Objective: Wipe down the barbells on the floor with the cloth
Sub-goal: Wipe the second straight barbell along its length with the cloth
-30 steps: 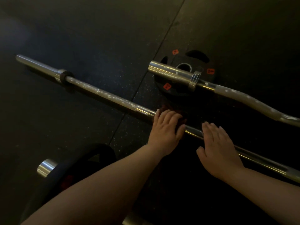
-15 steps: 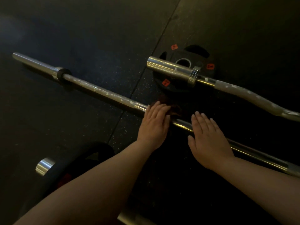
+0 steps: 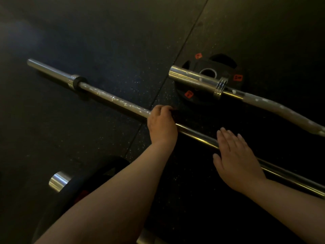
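— While the left hand (image 3: pixel 162 123) curls over the bar (image 3: pixel 114 100), dark cloth (image 3: pixel 175 113) pinched under its fingers, where's the dirt?
— Up-left along the shaft — chalky smears run toward the far collar. Right hand (image 3: pixel 235 155) lies flat and empty on the bar, bracing; left's nearer.

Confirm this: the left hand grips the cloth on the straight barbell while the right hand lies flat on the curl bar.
Not quite. In the head view the right hand lies flat on the same straight barbell, not the curl bar. The left hand grips the cloth there.
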The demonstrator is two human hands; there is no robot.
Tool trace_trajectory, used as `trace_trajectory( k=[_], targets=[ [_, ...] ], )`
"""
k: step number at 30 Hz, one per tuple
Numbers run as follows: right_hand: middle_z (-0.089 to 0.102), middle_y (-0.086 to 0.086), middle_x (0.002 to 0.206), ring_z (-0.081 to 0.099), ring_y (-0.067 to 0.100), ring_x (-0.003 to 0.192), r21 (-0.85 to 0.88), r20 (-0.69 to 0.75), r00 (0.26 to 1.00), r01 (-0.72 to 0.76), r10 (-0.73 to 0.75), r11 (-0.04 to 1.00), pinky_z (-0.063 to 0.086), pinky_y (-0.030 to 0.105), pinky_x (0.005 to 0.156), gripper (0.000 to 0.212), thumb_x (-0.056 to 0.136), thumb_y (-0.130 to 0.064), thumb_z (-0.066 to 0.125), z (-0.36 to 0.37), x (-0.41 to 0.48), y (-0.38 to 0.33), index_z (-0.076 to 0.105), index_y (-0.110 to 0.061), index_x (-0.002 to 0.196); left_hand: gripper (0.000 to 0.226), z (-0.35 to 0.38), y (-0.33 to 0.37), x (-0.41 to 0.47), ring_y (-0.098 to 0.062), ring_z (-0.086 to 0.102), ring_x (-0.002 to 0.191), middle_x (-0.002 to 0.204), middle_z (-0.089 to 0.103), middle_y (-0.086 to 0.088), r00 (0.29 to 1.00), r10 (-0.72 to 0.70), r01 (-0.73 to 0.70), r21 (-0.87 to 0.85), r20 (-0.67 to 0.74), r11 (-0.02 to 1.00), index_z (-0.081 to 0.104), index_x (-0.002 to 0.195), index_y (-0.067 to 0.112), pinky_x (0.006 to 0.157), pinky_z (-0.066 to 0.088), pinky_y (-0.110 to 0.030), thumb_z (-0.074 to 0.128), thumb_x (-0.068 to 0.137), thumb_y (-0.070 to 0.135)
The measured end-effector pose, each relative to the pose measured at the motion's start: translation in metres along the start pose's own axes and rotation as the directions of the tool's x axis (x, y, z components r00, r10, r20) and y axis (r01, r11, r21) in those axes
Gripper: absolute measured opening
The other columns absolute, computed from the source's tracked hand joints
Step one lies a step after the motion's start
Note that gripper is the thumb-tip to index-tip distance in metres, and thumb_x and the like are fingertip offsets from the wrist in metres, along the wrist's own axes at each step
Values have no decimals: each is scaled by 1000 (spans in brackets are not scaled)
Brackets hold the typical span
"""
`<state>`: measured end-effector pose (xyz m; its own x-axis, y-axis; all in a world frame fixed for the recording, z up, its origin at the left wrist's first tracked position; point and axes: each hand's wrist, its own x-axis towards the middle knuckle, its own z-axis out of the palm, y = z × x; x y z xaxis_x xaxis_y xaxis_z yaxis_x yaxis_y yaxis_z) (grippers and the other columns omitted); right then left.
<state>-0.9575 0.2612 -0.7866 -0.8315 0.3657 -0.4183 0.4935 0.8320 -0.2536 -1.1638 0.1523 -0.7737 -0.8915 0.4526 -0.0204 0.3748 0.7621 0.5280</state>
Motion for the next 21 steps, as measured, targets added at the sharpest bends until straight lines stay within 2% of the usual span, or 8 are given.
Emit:
trace_trajectory(
  k=[2,4,7,9,13,16,20,21],
  targets=[
    [-14,6,169,-13,18,156,-8,-3,1000,0,0,1000,-11,37,125,90,82,-55,-15,0,0,-1,-10,-11,161,24,2,-3,5,-24,49,122,124,52,-1,996,-94,94,-72,15,993,59,116,19,108,40,-43,41,101,24],
    [-15,7,169,-14,18,156,-36,5,1000,-5,5,999,-11,38,126,91,81,-54,-17,0,1,-1,-11,-11,160,16,11,-3,0,-18,44,127,123,49,7,993,-55,71,-151,103,986,56,114,28,114,37,-47,45,102,28],
    [-17,7,169,-15,18,155,-56,5,1000,-10,10,998,-12,38,125,90,80,-54,-19,0,1,-1,-14,-11,160,30,28,-8,-22,-17,32,144,135,53,6,939,298,-294,-48,173,955,58,126,26,126,10,-46,41,102,31],
    [-15,7,169,-13,18,156,-43,4,1000,-5,5,999,-11,38,125,90,81,-54,-17,-1,2,-1,-12,-11,160,33,24,-18,-16,-17,32,145,136,55,3,909,364,-370,-9,202,929,58,129,23,126,7,-43,40,103,32],
    [-13,6,170,-12,17,156,-35,-2,1000,8,-8,999,-13,36,125,89,83,-55,-14,1,2,1,-10,-12,161,27,11,-34,23,-22,41,140,126,60,-3,989,102,-100,-26,105,995,61,116,19,126,5,-40,37,106,29],
    [-16,6,169,-15,16,155,-33,9,1000,15,-14,999,-16,35,123,90,81,-55,-16,0,0,1,-12,-12,160,30,18,-22,14,-20,29,148,136,57,-3,990,58,-55,-33,125,998,61,118,20,125,-2,-40,36,105,31],
    [-15,7,169,-14,18,155,-48,-16,1000,3,-4,999,-12,38,125,89,82,-55,-15,0,1,0,-11,-10,160,35,21,-26,-14,-17,22,151,141,53,-1,897,383,-381,-50,221,923,57,130,20,126,1,-42,37,104,32],
    [-13,7,169,-13,18,156,-47,-24,1000,6,-7,999,-12,38,125,88,84,-55,-13,2,2,1,-10,-10,160,34,19,-32,-10,-17,21,152,142,53,-1,898,387,-386,-45,208,921,56,130,20,127,3,-42,38,104,33]
  ],
)
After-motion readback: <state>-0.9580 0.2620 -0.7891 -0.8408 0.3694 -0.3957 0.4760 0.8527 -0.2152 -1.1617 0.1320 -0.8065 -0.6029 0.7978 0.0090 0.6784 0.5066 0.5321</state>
